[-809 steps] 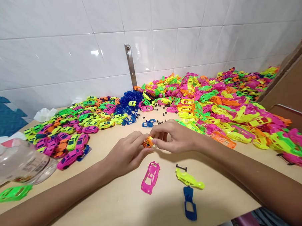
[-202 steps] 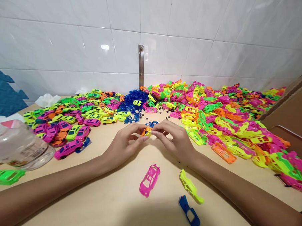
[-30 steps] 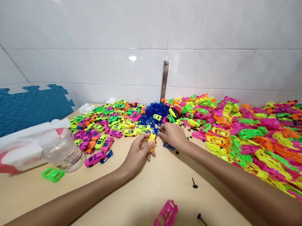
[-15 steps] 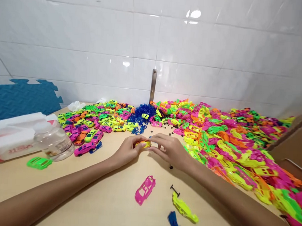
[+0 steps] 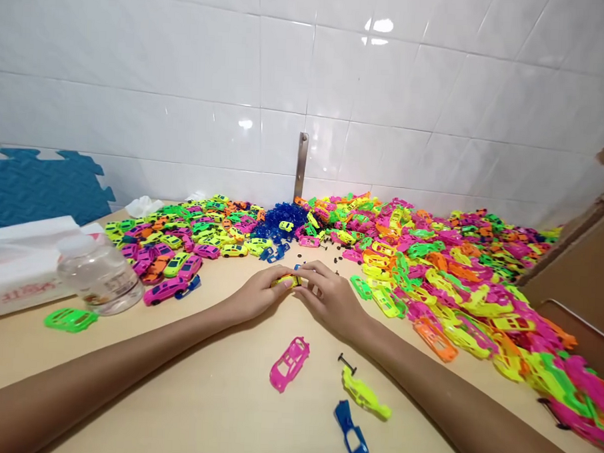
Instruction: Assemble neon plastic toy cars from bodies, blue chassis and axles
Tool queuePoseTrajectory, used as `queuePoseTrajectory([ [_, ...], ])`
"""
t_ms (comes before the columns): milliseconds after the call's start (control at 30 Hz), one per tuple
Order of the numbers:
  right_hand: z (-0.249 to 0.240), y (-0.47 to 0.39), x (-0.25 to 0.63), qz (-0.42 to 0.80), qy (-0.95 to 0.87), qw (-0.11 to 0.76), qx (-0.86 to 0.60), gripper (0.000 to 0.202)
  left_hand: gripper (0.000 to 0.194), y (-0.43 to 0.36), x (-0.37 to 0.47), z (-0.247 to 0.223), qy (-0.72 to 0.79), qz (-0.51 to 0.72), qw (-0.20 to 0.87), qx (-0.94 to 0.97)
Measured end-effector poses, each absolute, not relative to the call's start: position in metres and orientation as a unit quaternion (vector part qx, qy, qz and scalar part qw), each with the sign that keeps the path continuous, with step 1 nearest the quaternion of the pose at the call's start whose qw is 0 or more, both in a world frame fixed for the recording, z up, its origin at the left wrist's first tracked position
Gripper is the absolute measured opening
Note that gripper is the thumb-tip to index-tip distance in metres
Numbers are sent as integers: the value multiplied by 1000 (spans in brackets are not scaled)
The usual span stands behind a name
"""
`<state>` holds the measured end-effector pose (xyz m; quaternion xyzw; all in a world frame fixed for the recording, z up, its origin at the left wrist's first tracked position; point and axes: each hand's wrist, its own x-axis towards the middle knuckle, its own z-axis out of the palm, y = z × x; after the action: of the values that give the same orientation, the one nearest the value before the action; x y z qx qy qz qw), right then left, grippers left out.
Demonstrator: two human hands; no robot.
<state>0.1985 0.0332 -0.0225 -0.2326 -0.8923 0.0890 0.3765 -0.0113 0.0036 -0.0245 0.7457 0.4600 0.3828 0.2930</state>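
Note:
At the middle of the table, my left hand (image 5: 260, 293) is closed around a small yellow toy car (image 5: 285, 280). From the other side, my right hand (image 5: 335, 300) has its fingers bent with the tips on the car's right end. Fingers hide much of the car. Nearer to me lie a pink car shell (image 5: 289, 364), a yellow car shell (image 5: 365, 393), a black wheel axle (image 5: 347, 363) and a blue plastic car piece (image 5: 351, 434).
Finished-looking toy cars (image 5: 181, 241) are heaped at the back left, beside a pile of blue pieces (image 5: 285, 217). Loose coloured shells (image 5: 459, 287) spread along the right, by a cardboard box (image 5: 575, 265). A clear bottle (image 5: 102, 278) and a green shell (image 5: 71, 319) stand left.
My right fingertips have drawn in closer on the car's right end. The whole view has shifted slightly, showing more of the blue piece. My left hand keeps its hold.

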Motion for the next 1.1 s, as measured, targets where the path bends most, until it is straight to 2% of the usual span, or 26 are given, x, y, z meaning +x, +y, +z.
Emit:
queuePoseTrajectory([
  [300, -25, 35, 202, 94, -889, 384, -230, 26, 36, 3, -10, -23, 468, 365, 293, 750],
  [533, -26, 34, 200, 87, -891, 376, -239, 31, 34, 2, -10, -21, 468, 366, 321, 738],
  [633, -27, 34, 200, 55, -896, 373, -233, 31, 33, 1, -8, -17, 465, 362, 322, 741],
  [900, -27, 28, 195, -94, -907, 351, -211, 25, 24, -3, -8, -18, 481, 367, 239, 759],
  [1100, -26, 22, 193, -188, -911, 322, -174, 31, 20, -15, -2, -13, 478, 371, 167, 779],
])
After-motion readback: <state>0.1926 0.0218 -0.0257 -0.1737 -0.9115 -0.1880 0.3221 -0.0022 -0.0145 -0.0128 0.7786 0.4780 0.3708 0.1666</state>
